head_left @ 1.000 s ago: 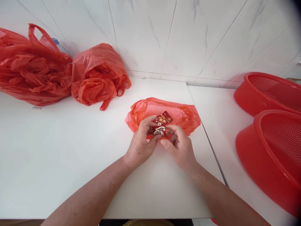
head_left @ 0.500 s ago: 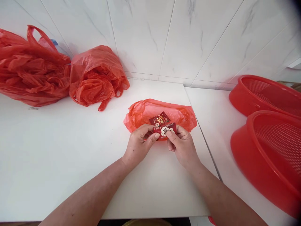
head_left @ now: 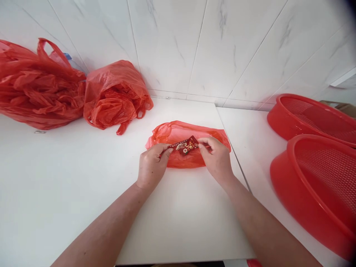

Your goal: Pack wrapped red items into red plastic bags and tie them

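I have the left hand (head_left: pixel 152 163) pinching the sugar packet (head_left: pixel 178 145), the right hand (head_left: pixel 217 157) the patterned packet (head_left: pixel 191 145); both overlap between them above the red bag (head_left: pixel 189 162); light edge grips should prevent creasing.

Bare hands (head_left: pixel 152 165), bare forearms (head_left: pixel 111 222), small moles (head_left: pixel 84 253) on left

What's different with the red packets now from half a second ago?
The left hand moved left with the SWEET SUGAR packet. The right hand let go of it and is now at the right edge of the gold-lettered packet; I can't tell if it grips. The bag underneath and the red baskets stayed put.
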Demonstrator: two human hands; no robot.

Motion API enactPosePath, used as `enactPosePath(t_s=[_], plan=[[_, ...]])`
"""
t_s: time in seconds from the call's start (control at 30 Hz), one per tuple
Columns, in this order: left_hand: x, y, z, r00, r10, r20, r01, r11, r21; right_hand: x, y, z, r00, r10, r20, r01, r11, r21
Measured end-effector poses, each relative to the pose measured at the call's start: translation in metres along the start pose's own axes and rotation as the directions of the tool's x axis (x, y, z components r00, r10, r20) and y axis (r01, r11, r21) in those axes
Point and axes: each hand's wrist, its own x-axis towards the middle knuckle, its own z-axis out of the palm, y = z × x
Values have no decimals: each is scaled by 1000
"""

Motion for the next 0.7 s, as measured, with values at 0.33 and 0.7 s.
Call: enactPosePath(t_s=[0.33,0.7], plan=[[18,-14,-5,971,-230,61,213,954,212,20,14,31,956,51,289,63,926,-372],[18,-12,-5,991,-130,29,115,942,315,6,-6,3,976,183,118,-196,975,104]])
